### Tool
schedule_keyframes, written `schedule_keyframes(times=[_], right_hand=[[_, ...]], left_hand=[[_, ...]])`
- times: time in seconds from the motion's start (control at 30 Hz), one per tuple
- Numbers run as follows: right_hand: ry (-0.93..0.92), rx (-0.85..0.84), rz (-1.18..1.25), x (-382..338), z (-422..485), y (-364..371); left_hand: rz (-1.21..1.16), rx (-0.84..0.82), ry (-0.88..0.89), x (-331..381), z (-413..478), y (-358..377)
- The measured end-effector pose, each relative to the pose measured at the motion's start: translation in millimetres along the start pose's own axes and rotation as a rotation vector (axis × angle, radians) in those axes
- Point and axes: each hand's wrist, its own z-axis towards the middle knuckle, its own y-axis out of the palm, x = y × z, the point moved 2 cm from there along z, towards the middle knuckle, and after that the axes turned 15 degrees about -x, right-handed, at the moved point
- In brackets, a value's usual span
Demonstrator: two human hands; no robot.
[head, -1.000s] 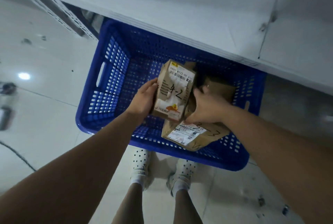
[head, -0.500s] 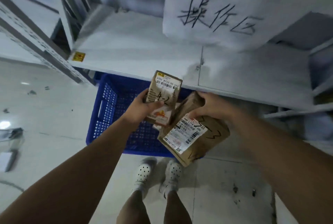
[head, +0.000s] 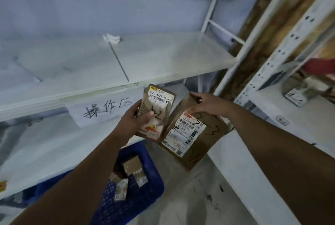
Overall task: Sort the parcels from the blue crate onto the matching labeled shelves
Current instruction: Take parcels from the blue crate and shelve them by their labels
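Fingers (head: 138,106) of the left hand (head: 134,121) wrap the small brown parcel (head: 159,101), thumb across its face and long axis upright. The right hand (head: 204,105) pinches the top edge of the larger cardboard parcel (head: 197,134), which hangs tilted just beside it. Both parcels are above the blue crate (head: 145,194) and below the white shelf (head: 126,61) lip, which is nearer the left hand, so placing probably means reaching up and forward.

Before you: the small parcel (head: 159,101) and the large parcel (head: 212,134) are matt brown cardboard bearing smooth white paper labels (head: 184,134); the crate (head: 145,197) is perforated blue plastic; the shelf (head: 163,58), matt white-painted metal; the sign (head: 101,114), thin paper.
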Motion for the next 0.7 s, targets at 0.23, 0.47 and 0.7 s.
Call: schedule_keyframes(times=[0.23,0.47,0.7], right_hand=[[-0.052,0.167,0.088,50.8,-114.2,-52.0],[0.014,0.333,0.07,168.3,-232.1,-74.3],[0.142,0.484,-0.019,271.6,-341.1,-94.3]], left_hand=[[0.207,-0.184,0.1,82.4,50.4,104.5],[0.279,-0.319,0.114,81.0,83.5,253.4],[0.257,-0.383,0.131,65.1,88.0,397.9]])
